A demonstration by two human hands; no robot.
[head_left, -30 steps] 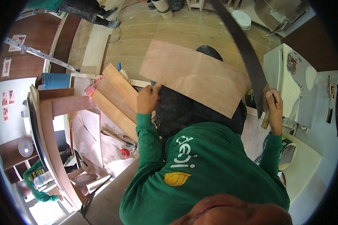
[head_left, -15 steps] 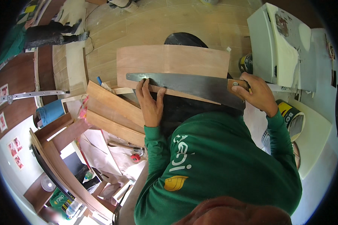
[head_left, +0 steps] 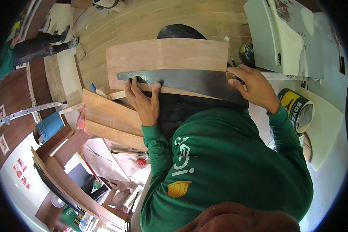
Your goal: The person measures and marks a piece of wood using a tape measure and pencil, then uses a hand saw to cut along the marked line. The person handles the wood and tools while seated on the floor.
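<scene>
A thin light-brown wooden panel (head_left: 174, 54) lies across my lap, over dark trousers. Flat along its near part rests a handsaw (head_left: 181, 79), its grey blade narrowing toward the left. My left hand (head_left: 145, 99) has its fingertips at the blade's near edge, thumb apart from the fingers, pressing from above. At the panel's right end my right hand (head_left: 255, 85) is closed over the saw's wooden handle, hiding most of it. A small dark and yellow bit shows under the right thumb; I cannot make out what it is.
Several boards (head_left: 112, 112) lean to my left, with a brush-like blue-handled tool (head_left: 98, 90) behind them. A red tape measure (head_left: 141, 162) lies below. Paint buckets (head_left: 297, 110) and a white cabinet (head_left: 265, 36) stand at right. Another person's legs (head_left: 42, 48) show far left.
The whole view has shifted, so the panel and saw appear further left and slightly higher. My right hand now covers more of the handle; my left hand stays at the blade's near edge.
</scene>
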